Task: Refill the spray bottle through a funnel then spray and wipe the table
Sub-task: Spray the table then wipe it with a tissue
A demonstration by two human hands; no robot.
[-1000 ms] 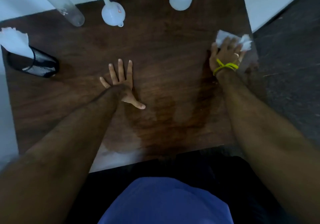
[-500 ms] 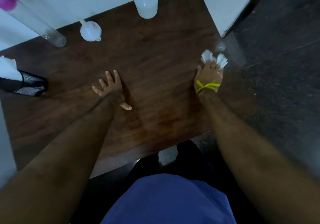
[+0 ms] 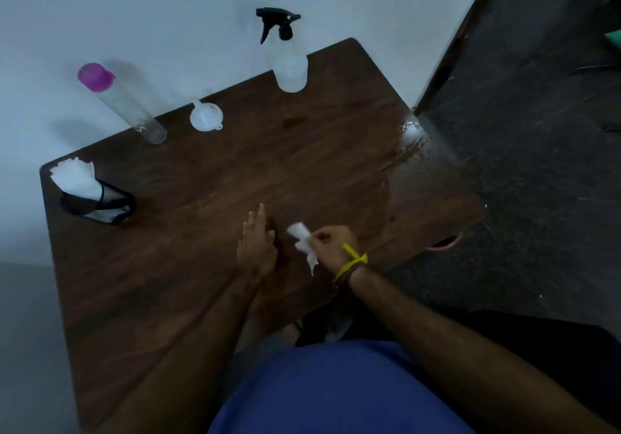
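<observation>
The dark wooden table [image 3: 188, 265] fills the middle of the view. My right hand [image 3: 331, 243], with a yellow band at the wrist, is shut on a crumpled white tissue [image 3: 304, 243] near the table's front middle. My left hand [image 3: 255, 248] rests flat on the wood just left of it, fingers apart. At the back edge stands the clear spray bottle [image 3: 289, 64] with a black trigger head. A white funnel [image 3: 205, 117] lies on the table to its left. A wet patch [image 3: 416, 151] shines at the table's right edge.
A tall clear bottle [image 3: 126, 106] with a purple cap stands at the back left. A black mesh holder [image 3: 100, 202] with white tissues lies at the left edge. A white wall runs behind the table; dark floor [image 3: 537, 164] lies to the right.
My right hand has drawn the tissue back from the table's right edge to the front middle, close to my left hand. The view has tilted up, so the whole spray bottle shows.
</observation>
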